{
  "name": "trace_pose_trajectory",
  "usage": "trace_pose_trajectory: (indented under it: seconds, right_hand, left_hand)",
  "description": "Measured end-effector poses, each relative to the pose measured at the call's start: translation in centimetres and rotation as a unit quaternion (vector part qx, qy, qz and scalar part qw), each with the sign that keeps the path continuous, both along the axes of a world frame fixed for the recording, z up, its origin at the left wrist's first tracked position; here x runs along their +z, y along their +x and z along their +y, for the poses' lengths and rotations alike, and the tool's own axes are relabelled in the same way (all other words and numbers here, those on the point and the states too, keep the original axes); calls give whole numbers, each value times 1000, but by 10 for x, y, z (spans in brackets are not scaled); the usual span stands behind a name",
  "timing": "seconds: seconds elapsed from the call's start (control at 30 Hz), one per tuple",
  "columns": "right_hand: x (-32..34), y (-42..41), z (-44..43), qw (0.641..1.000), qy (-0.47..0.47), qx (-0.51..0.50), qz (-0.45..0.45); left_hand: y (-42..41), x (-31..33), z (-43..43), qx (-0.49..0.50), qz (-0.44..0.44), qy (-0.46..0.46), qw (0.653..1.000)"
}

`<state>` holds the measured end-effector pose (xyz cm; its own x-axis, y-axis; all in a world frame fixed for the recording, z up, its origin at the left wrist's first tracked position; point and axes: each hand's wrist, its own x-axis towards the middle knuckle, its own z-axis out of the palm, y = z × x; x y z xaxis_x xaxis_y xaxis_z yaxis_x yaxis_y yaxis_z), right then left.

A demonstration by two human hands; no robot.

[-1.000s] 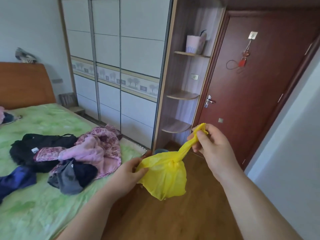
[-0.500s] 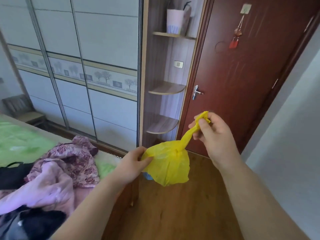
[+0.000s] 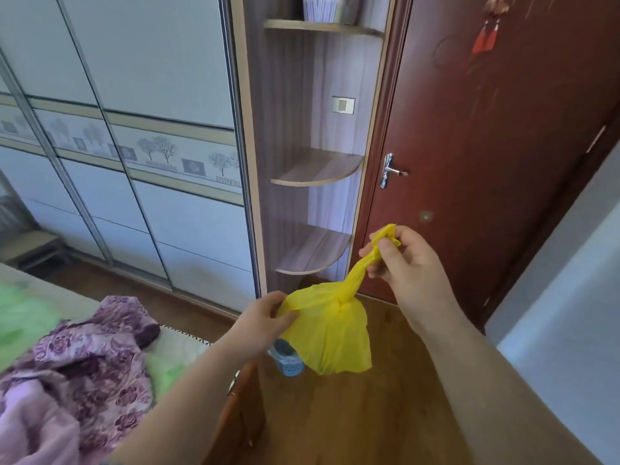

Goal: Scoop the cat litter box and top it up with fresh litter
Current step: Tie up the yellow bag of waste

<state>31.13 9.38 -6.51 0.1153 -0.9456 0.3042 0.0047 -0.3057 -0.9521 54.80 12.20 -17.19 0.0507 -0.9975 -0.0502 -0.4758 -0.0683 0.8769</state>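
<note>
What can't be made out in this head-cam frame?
All head view:
- Contents of the yellow bag: opaque plastic, knotted shut.
- Blue perforated container: mostly hidden behind the bag and the left hand.
- Striped container on the top shelf: cut off by the top edge.
- No litter box or scoop in frame.
- Floral clothing on the bed: blurred.

The plastic bag (image 3: 332,333) is coloured bright yellow. The door (image 3: 486,156) is finished in dark red-brown, its tassels (image 3: 484,41) in red. The pale wardrobe panels (image 3: 151,55) are crossed by a band of grey tree prints. The garment (image 3: 97,357) is patterned with purple roses; the bedding (image 3: 20,320) is green.
</note>
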Motion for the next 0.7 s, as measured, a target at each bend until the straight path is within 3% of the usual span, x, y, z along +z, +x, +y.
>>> trace_pose_trajectory:
  seconds: [0.43,0.7]
  right_hand:
    - [-111,32,-239,984,161,74,27]
    - [-189,101,-341,965,230,83,95]
  left_hand:
    - [12,-95,-193,149,-14,142,978]
    - [73,-175,-293,160,-2,221,962]
